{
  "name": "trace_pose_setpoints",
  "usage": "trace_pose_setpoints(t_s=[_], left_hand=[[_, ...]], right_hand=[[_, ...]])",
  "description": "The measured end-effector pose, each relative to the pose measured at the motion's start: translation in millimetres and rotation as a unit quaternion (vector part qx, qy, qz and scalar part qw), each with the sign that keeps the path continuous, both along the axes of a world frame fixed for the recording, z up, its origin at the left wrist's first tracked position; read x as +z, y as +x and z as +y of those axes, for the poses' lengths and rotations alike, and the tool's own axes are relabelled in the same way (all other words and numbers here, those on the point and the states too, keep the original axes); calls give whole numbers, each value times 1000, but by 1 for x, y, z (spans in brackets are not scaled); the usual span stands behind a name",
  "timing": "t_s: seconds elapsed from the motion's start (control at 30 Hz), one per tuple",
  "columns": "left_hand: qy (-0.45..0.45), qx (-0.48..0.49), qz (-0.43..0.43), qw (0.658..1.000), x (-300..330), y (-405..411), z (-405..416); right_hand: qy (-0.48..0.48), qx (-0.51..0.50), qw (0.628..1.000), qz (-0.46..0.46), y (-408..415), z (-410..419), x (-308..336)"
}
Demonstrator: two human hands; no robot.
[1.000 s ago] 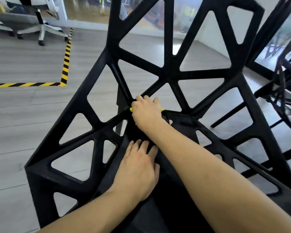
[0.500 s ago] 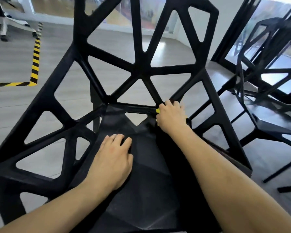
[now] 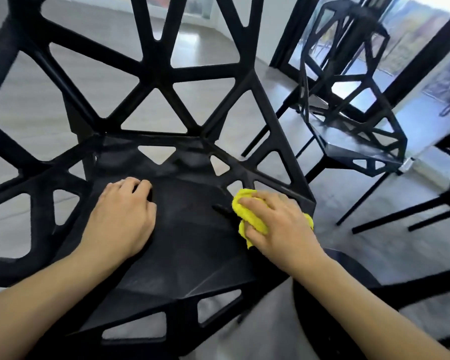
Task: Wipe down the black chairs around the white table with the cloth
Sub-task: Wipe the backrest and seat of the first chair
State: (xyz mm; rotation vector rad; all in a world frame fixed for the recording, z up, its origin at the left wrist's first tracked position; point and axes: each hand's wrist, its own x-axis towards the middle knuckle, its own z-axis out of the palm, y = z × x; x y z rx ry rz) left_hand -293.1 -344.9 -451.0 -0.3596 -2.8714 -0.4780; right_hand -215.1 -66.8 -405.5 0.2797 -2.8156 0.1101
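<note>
Wiping the chair (image 3: pixel 192 229) seat, the cloth (image 3: pixel 247 216) is bunched under the closed right hand (image 3: pixel 278 224); the left hand (image 3: pixel 122 216) lies flat, empty. Overlapping strokes should be made.

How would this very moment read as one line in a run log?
step: wiping seat | right hand: pressing yellow cloth on near black chair, right side | left hand: flat on seat, bracing | second black chair: untouched
</note>
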Motion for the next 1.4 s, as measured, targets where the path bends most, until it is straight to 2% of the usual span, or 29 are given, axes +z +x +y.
trace_pose_setpoints(t_s=[0.13,0.27,0.4,0.57,0.7,0.83,0.97,1.07,1.17,1.2,1.27,1.33,1.4], left_hand=[[-19,11,-13,1000,3,1,1],[-27,15,-9,1000,4,2,1],[-21,6,-12,1000,6,0,2],[-33,-4,-14,999,6,4,-3],[-38,-5,-25,999,5,1,-5],[-31,-15,-25,999,3,-3,-3],[-22,-14,-24,999,-1,-4,-2],[-15,-13,-18,1000,-3,-3,-1],[-5,-4,-15,1000,-1,-3,2],[-5,-5,-17,1000,-1,-3,2],[-3,-8,-19,1000,-3,-4,1],[3,-7,-25,1000,-2,-5,1],[6,0,-35,999,-1,-5,1]], right_hand=[[66,-26,997,39,10,7,1],[130,-31,983,128,-4,24,16],[164,-95,976,104,-3,41,11],[174,-147,964,134,-2,22,4],[160,-120,978,67,-55,-6,-7],[140,-165,976,26,-107,-23,-4],[156,-145,975,63,-95,-18,-12],[87,-121,986,71,-105,-17,-4],[6,-9,991,132,-148,-30,10],[-6,28,992,120,-163,-39,10],[-4,44,999,23,-192,-58,0],[-1,-6,999,-52,-211,-68,-17],[-14,-42,997,-65,-211,-70,-27]])
